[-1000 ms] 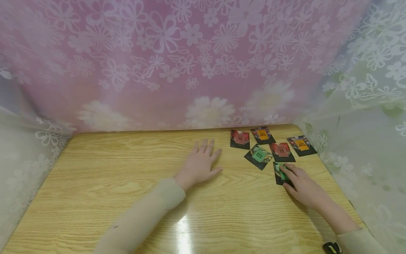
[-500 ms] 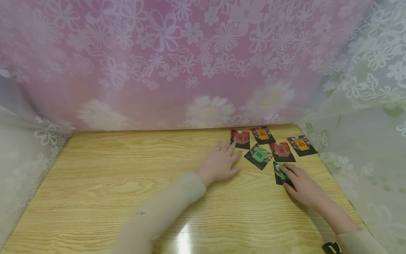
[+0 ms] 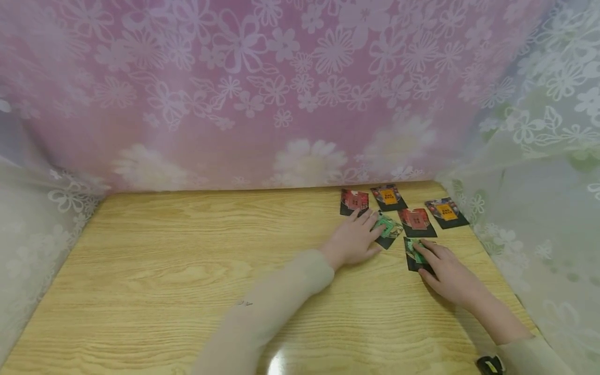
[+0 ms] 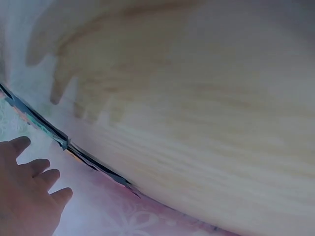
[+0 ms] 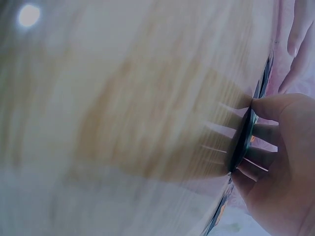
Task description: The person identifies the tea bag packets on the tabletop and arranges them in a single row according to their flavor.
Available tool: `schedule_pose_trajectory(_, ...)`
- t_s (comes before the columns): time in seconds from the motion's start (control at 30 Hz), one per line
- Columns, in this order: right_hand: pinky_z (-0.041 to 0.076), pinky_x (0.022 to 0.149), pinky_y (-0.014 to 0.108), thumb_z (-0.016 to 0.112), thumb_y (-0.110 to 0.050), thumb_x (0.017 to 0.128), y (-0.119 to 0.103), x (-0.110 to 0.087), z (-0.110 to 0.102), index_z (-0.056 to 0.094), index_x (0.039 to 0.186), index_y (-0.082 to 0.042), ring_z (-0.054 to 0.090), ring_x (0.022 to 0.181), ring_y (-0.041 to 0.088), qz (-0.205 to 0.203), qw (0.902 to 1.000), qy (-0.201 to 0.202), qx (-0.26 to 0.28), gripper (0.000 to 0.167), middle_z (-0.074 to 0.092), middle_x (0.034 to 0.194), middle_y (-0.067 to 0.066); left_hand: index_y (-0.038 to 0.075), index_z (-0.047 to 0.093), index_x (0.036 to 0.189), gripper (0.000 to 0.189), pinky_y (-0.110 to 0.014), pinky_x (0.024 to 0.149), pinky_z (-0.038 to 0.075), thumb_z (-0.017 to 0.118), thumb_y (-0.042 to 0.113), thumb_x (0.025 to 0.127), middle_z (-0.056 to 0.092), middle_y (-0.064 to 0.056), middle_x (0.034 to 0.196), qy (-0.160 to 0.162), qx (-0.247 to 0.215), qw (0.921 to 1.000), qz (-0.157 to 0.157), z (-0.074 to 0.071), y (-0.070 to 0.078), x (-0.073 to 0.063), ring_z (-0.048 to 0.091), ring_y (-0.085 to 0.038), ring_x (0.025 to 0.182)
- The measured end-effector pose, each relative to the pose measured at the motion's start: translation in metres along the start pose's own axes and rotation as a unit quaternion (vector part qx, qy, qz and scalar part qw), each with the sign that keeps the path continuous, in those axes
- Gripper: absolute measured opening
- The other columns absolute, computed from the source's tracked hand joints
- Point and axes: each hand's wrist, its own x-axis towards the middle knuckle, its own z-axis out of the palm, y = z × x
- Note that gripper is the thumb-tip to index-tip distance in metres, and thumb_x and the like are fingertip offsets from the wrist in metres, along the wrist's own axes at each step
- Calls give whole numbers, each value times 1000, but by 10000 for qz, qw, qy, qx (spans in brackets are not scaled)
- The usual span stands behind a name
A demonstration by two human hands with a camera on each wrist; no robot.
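Note:
My left hand (image 3: 352, 237) reaches over the table's right half with its fingers spread. Its fingertips overlap a flat black packet with a green label (image 3: 392, 230) and come right at the lower edge of a packet with a red label (image 3: 354, 198). A second green-labelled packet (image 3: 412, 256) lies partly hidden under my right hand (image 3: 451, 274). There the fingers rest across its printed face, and the thumb is at its near edge. In the right wrist view that packet's dark edge (image 5: 241, 140) shows between the thumb and the little finger.
Beyond the hands lie another red-labelled packet (image 3: 417, 222) and two orange-labelled ones (image 3: 387, 197) (image 3: 447, 212). The wooden table (image 3: 164, 271) meets a pink floral curtain (image 3: 300, 104) at the back. Pale lace cloth (image 3: 539, 219) hangs along the right side.
My left hand has slid right across the table, from bare wood to the green-labelled packet. My right hand has stayed on its packet, and the packets keep their places.

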Motion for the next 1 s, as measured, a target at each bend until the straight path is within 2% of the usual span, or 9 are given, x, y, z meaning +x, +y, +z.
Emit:
schedule_pose_trajectory(0.1, 46, 108, 74, 71, -19, 101, -1, 0, 0, 48, 155, 5, 46, 138, 60, 21, 10000, -7, -15, 62, 42, 157, 37, 29, 22, 172, 68, -43, 138, 17, 26, 61, 112, 16, -3, 180, 2, 5, 10000, 24, 0, 3, 7, 16, -21, 168)
schedule_pose_trajectory(0.3, 46, 108, 75, 73, -17, 100, 2, 0, 1, 49, 155, 4, 45, 139, 60, 30, 10000, 19, 31, 63, 42, 158, 37, 33, 13, 173, 67, -41, 139, 15, 26, 61, 112, 10, 0, 181, -218, 65, 9997, 6, 0, 8, 18, 10, -19, 169)
schedule_pose_trajectory(0.5, 45, 109, 74, 74, -17, 100, 1, 0, 2, 48, 155, 4, 45, 139, 59, 39, 10000, 12, -15, 64, 42, 158, 37, 39, 7, 172, 66, -39, 139, 16, 24, 61, 112, 7, 4, 182, -524, 118, 9986, 31, 2, 7, 21, 8, -16, 169)
schedule_pose_trajectory(0.73, 46, 107, 74, 74, -18, 99, 1, 2, 3, 49, 154, 4, 46, 138, 59, -31, 10000, 43, 8, 64, 42, 157, 37, 38, 8, 172, 65, -37, 138, 15, 25, 60, 113, 10, 4, 181, -596, 2, 9981, 139, 5, 2, 13, 12, -14, 168)
schedule_pose_trajectory(1.0, 46, 106, 76, 74, -17, 98, 4, 1, 5, 50, 154, 4, 46, 136, 60, -27, 9999, 105, 81, 64, 43, 156, 37, 32, 6, 173, 66, -36, 139, 11, 23, 57, 114, 9, 1, 181, -604, 204, 9972, 396, 8, -3, 0, 11, -15, 168)
